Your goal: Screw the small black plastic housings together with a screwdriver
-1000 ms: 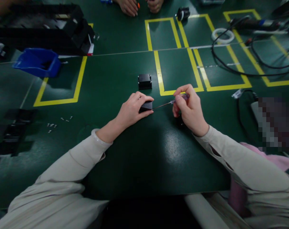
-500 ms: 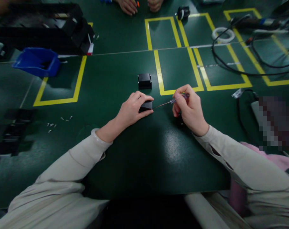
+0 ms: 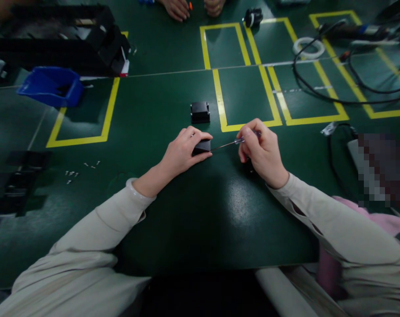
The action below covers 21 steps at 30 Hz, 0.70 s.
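Head view: at the centre of the frame, the small black block looks light, stiff and perhaps slippery, best held by its near and far sides, between the left hand's slightly parted thumb and fingers. The right hand's curled fingers grip the screwdriver, probably light and rigid, by its handle, tip at the block's right end.

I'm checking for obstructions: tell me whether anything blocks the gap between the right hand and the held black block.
Nothing visible blocks it. Only the screwdriver in the right hand spans the gap, its tip at or near the right end of the held black block. The other black block sits beyond, off that line.
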Tool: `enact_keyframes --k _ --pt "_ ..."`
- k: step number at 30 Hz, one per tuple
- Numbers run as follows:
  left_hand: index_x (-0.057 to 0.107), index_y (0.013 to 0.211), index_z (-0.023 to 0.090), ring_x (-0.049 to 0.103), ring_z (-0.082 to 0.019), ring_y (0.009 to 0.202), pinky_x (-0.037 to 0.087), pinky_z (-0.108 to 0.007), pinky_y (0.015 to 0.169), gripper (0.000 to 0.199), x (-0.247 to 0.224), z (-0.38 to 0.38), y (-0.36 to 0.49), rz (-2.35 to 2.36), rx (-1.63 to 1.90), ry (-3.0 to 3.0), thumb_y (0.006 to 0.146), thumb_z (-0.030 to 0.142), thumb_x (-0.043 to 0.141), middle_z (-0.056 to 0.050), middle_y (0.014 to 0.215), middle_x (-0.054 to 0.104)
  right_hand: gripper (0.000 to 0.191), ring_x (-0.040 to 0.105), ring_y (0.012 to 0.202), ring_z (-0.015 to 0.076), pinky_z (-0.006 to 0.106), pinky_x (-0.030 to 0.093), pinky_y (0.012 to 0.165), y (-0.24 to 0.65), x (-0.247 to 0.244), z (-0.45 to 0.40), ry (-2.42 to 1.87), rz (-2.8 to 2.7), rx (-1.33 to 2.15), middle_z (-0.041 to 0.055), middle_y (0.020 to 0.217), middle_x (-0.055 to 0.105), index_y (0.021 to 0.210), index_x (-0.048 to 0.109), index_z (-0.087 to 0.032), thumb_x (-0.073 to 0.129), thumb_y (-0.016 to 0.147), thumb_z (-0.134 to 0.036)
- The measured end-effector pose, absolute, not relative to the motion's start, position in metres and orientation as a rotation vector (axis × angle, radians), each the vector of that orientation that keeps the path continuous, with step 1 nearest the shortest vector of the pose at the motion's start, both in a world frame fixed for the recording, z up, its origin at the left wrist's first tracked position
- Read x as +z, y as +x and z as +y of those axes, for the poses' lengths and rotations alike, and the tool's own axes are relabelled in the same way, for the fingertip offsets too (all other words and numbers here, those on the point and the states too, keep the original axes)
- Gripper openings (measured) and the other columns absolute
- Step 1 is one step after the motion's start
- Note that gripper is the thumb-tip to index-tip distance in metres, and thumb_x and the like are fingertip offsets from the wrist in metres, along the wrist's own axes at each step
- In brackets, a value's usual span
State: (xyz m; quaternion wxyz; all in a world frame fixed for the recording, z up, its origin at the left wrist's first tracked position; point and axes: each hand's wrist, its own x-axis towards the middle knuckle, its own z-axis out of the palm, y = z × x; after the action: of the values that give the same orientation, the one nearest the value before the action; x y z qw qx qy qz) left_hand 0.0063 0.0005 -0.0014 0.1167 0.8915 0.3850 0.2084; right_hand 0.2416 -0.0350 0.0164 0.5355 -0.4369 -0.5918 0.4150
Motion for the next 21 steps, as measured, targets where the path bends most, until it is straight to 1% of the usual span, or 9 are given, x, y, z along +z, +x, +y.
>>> enact_keyframes --k 2,5,7,10,15,21 --pt "0.058 0.128 0.021 0.057 -0.026 0.111 0.05 -0.042 0.094 0.039 -0.0013 0.0005 0.0062 1.126 0.612 2.61 0.094 0.038 0.067 -0.01 0.121 0.061 0.029 0.044 0.034 0.0067 0.024 0.028 0.035 0.2416 0.0161 -0.0351 -1.041 -1.414 0.974 -0.0101 0.045 0.038 0.084 0.053 -0.023 0.054 0.1 -0.046" --pt "0.058 0.128 0.02 0.057 -0.026 0.111 0.05 -0.041 0.094 0.039 -0.0013 0.0006 0.006 1.118 0.623 2.613 0.094 0.037 0.067 -0.01 0.121 0.061 0.024 0.044 0.033 0.0074 0.024 0.029 0.033 0.2415 0.0153 -0.035 -1.036 -1.382 0.986 -0.0112 0.047 0.041 0.092 0.05 -0.024 0.057 0.098 -0.047" --pt "0.058 0.128 0.021 0.057 -0.026 0.111 0.05 -0.042 0.094 0.039 -0.0012 0.0007 0.0059 1.117 0.622 2.611 0.094 0.037 0.067 -0.009 0.121 0.061 0.024 0.046 0.035 0.008 0.023 0.03 0.034 0.2414 0.0152 -0.0348 -1.036 -1.381 0.988 -0.0111 0.048 0.045 0.095 0.049 -0.025 0.059 0.097 -0.047" --pt "0.057 0.128 0.021 0.057 -0.026 0.112 0.05 -0.042 0.095 0.039 -0.0009 0.001 0.0061 1.126 0.609 2.603 0.094 0.037 0.067 -0.009 0.121 0.061 0.026 0.047 0.036 0.0077 0.023 0.032 0.035 0.2416 0.0156 -0.0346 -1.059 -1.388 0.988 -0.0102 0.048 0.046 0.09 0.049 -0.024 0.059 0.097 -0.048" --pt "0.058 0.128 0.02 0.057 -0.026 0.111 0.05 -0.041 0.094 0.04 -0.0012 0.0011 0.006 1.125 0.607 2.612 0.093 0.038 0.068 -0.01 0.12 0.061 0.03 0.043 0.033 0.0071 0.024 0.029 0.035 0.2422 0.0157 -0.0342 -1.064 -1.408 0.984 -0.0107 0.045 0.038 0.083 0.052 -0.022 0.056 0.099 -0.048" --pt "0.058 0.128 0.021 0.057 -0.026 0.112 0.05 -0.041 0.095 0.04 -0.0017 0.0011 0.0059 1.129 0.606 2.608 0.094 0.039 0.066 -0.009 0.121 0.061 0.027 0.046 0.035 0.0085 0.024 0.03 0.034 0.2423 0.0147 -0.0346 -1.044 -1.393 0.99 -0.011 0.048 0.045 0.092 0.049 -0.025 0.06 0.096 -0.049"
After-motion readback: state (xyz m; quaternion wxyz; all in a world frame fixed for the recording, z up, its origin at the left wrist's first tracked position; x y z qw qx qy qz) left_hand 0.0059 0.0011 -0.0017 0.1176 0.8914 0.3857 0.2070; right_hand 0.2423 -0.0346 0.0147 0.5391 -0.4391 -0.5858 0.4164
